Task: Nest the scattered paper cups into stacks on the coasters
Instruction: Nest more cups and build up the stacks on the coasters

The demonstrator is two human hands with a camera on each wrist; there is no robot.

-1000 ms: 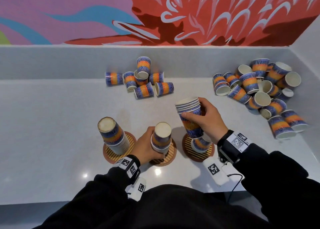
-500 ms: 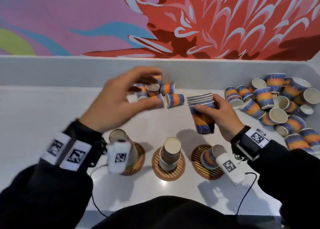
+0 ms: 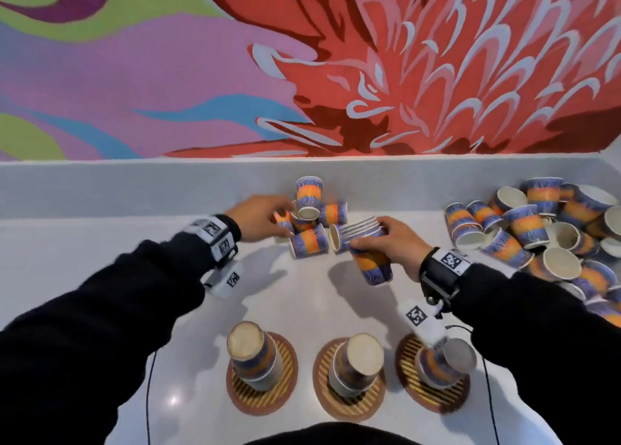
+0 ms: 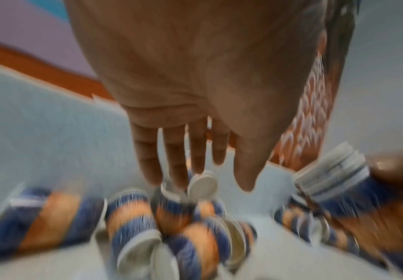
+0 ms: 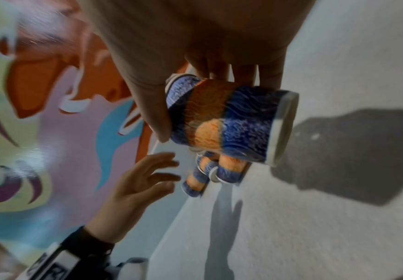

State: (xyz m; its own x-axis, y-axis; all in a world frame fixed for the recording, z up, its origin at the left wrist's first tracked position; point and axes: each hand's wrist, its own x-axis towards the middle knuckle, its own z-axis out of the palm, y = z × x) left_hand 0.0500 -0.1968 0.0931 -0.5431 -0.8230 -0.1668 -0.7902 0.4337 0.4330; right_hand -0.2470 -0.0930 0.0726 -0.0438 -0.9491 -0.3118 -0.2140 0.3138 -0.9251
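Blue-and-orange paper cups lie in a small pile (image 3: 309,223) against the back ledge. My left hand (image 3: 285,219) reaches into that small pile (image 4: 171,227) with straight fingers (image 4: 174,166) just above the cups, holding nothing. My right hand (image 3: 373,236) grips a nested stack of cups (image 3: 373,263), tilted, rims up, beside the pile; the stack (image 5: 231,123) sits between thumb and fingers. Three round striped coasters stand at the front: left (image 3: 285,387), middle (image 3: 336,407), right (image 3: 410,350). Each carries an upside-down cup stack.
A large heap of loose cups (image 3: 537,236) fills the right back corner. A raised grey ledge (image 3: 134,186) and a painted wall bound the counter behind. Bare counter (image 3: 84,243) stretches to the left. A wrist camera unit (image 3: 423,323) hangs over the right coaster.
My left hand left the middle coaster's stack and moved up to the small back pile. My right hand carried its nested stack from above the right coaster toward the same pile.
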